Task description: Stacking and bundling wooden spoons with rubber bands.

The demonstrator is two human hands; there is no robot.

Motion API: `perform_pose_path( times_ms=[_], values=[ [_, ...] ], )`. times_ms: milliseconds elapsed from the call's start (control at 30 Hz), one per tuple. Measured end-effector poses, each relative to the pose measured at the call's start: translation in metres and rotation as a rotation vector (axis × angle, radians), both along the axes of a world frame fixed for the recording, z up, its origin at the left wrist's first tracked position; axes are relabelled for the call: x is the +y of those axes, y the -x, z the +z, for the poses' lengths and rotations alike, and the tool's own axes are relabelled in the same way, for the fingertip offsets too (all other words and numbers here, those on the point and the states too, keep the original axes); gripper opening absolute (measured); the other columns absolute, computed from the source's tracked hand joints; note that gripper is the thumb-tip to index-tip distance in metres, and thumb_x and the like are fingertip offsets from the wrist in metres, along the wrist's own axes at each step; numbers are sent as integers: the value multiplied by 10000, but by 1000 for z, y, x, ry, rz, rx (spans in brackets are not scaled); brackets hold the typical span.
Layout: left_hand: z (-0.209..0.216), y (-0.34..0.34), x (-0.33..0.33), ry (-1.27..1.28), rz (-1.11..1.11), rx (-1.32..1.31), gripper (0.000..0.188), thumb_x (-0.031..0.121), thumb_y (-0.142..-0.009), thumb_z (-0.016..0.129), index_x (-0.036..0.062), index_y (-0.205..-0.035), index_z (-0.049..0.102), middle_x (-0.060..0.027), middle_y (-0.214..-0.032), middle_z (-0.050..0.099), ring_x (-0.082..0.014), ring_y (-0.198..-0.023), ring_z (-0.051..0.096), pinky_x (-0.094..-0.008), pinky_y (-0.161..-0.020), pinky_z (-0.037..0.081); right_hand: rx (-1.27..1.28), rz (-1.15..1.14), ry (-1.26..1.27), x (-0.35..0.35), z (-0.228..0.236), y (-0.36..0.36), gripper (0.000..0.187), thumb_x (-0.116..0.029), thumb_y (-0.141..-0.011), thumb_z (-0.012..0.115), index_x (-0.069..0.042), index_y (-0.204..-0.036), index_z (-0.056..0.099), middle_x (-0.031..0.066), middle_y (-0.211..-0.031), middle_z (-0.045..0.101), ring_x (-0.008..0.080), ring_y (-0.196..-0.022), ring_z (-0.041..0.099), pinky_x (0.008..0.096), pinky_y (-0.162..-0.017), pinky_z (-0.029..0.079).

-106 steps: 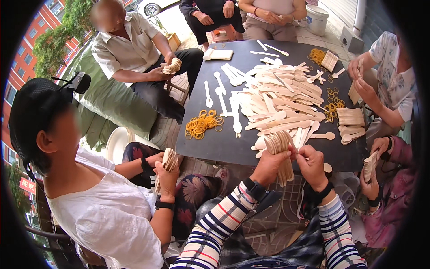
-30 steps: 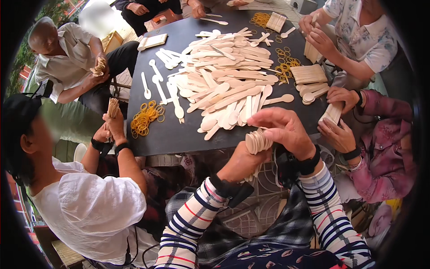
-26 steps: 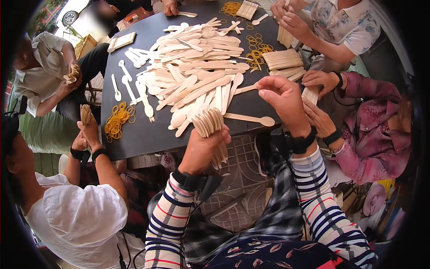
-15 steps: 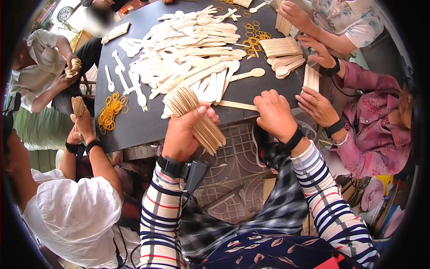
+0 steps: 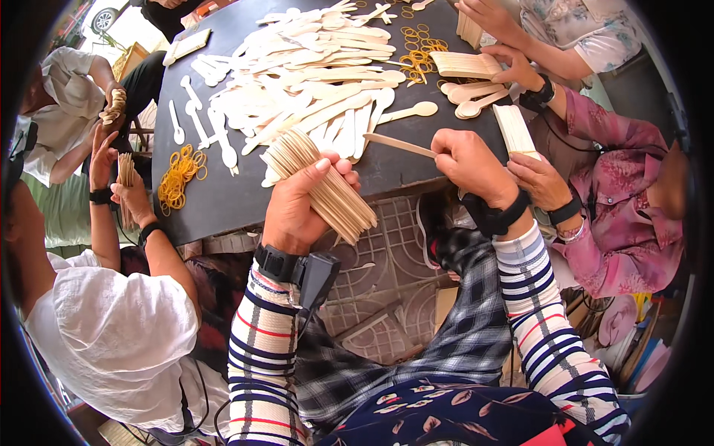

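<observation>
My left hand [image 5: 305,201] is wrapped round a thick stack of wooden spoons [image 5: 320,182], with its wider ends fanned toward the table. To its right, my right hand [image 5: 470,165] pinches one flat wooden stick [image 5: 400,144] by its right end. That end is hidden in my fingers, so its shape cannot be told. The stick points left, over the near edge of the table. Beyond both hands lies a large heap of loose pale wooden spoons [image 5: 320,82]. A single spoon [image 5: 409,112] sticks out at the heap's right side.
The dark table [image 5: 245,201] bears yellow rubber bands [image 5: 182,177] at left and more bands [image 5: 419,53] at the far right. Stacked sticks [image 5: 467,65] lie near a co-worker's hand [image 5: 517,68]. Another co-worker's hands [image 5: 123,178] hold a bundle at left.
My right hand has moved slightly right and up, lifting the stick off the heap's near side. The co-worker at left has raised one hand, fingers spread.
</observation>
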State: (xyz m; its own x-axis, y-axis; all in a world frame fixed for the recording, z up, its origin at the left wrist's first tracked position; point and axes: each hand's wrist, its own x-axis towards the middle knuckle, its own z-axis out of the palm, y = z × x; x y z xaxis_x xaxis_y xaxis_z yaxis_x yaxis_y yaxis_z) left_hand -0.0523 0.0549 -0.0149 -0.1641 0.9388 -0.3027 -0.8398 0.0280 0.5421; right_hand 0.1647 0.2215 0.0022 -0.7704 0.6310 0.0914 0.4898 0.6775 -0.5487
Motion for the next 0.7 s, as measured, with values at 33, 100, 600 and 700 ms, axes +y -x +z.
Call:
perform_pose_path(
  times_ms=[33, 100, 600, 700],
  values=[
    [0, 0, 1, 0, -2, -2, 270, 135, -857, 630, 1, -1077, 548, -126, -938, 603, -270, -905, 590, -447, -863, 491, 64, -15, 187, 0, 10, 1, 72, -24, -676, 539, 4, -720, 588, 179, -670, 594, 333, -626, 589, 378, -614, 486],
    [0, 0, 3, 6, 22, -44, 261, 128, -860, 620, 4, -1078, 546, -133, -947, 600, -270, -904, 590, -447, -864, 491, 104, -3, 349, 2, 14, 1, 75, -51, -708, 557, 9, -729, 597, 118, -610, 591, 220, -532, 563, 297, -532, 457],
    [17, -25, 4, -42, -15, 1011, 168, 15, -868, 589, -5, -1032, 623, -59, -936, 662, -126, -835, 611, -267, -719, 515, 226, 73, 1082, -23, 38, 26, 193, -69, -762, 556, 21, -917, 627, 33, -642, 596, 70, -528, 528, 205, -482, 420],
    [14, -31, 4, -153, 3, 1280, 179, -7, -865, 596, -8, -1043, 622, -44, -922, 661, -116, -849, 606, -261, -729, 501, 317, 99, 1072, -32, 37, 32, 180, -67, -764, 567, 19, -909, 631, 28, -641, 598, 72, -532, 535, 209, -493, 433]
  ],
)
